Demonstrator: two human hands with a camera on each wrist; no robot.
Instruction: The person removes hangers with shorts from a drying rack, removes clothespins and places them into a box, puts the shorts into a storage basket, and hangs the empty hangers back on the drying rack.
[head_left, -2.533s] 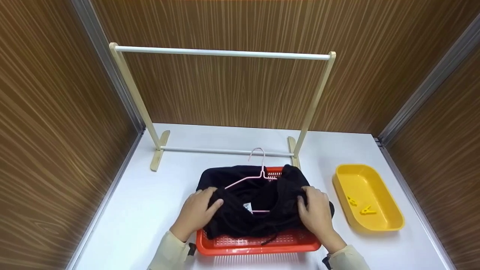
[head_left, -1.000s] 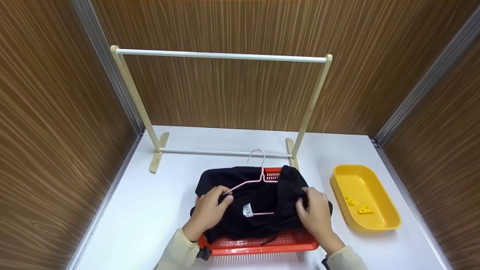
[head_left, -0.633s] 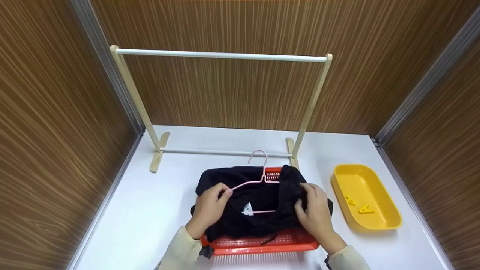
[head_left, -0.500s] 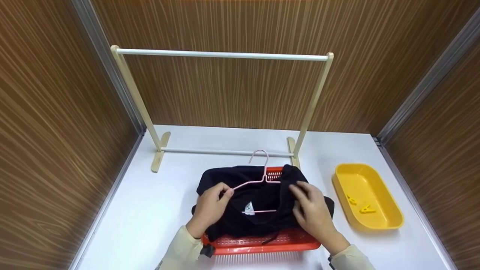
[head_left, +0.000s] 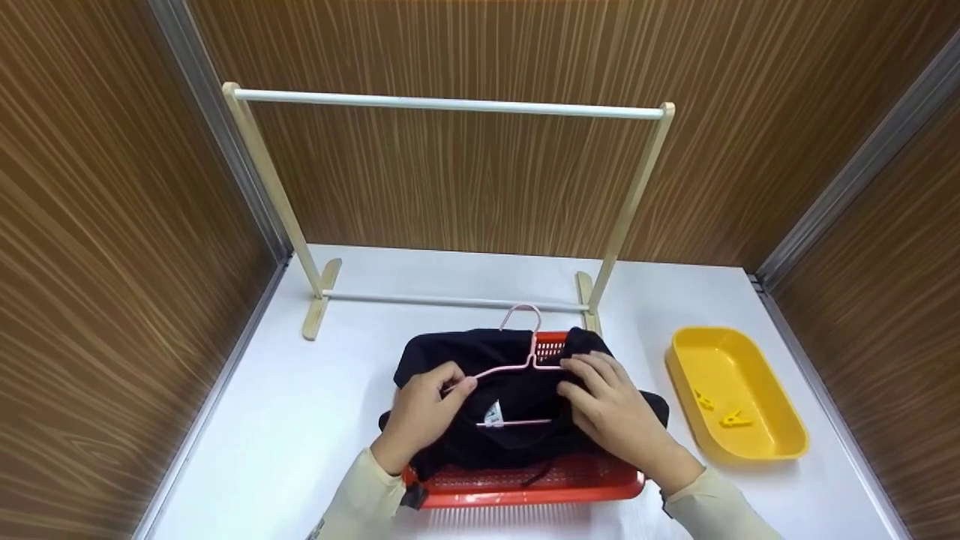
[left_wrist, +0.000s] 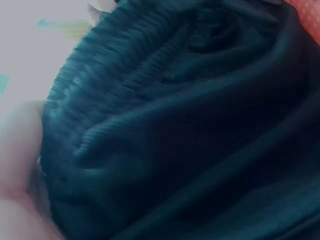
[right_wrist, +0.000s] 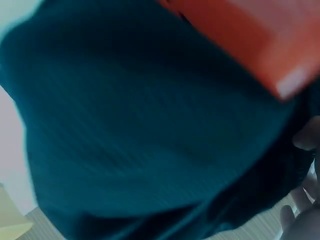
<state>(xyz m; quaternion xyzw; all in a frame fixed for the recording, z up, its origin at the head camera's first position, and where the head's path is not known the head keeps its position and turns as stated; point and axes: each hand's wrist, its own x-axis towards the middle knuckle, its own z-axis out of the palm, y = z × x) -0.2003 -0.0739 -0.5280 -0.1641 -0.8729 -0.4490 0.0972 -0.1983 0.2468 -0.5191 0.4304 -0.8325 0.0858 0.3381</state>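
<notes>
A pair of black drawstring pants (head_left: 510, 450) with a gathered elastic waistband lies heaped over a red basket (head_left: 532, 495). A pink clothes hanger (head_left: 502, 368) sits inside the waist opening, its hook pointing away toward the rack. The left hand (head_left: 424, 412) pinches the hanger's left arm between thumb and fingers. At the hanger's right arm, the right hand (head_left: 619, 412) has curled fingers and thumb, over the waistband's edge. A white label (head_left: 493, 415) shows inside the waist. Dark cloth (left_wrist: 175, 140) fills most of the left wrist view; the right wrist view is blurred.
Behind the basket stands a rack with a white top rail (head_left: 450, 103) and wooden posts. To the right, a yellow tray (head_left: 739, 375) holds two yellow clothespins (head_left: 736, 418). Wood-grain panels enclose the white table (head_left: 255, 420) on three sides.
The left hand has gone from the waistband to the hanger's left arm. The right hand has let go of the right side and moved left to the hanger. The hanger has shifted slightly right.
</notes>
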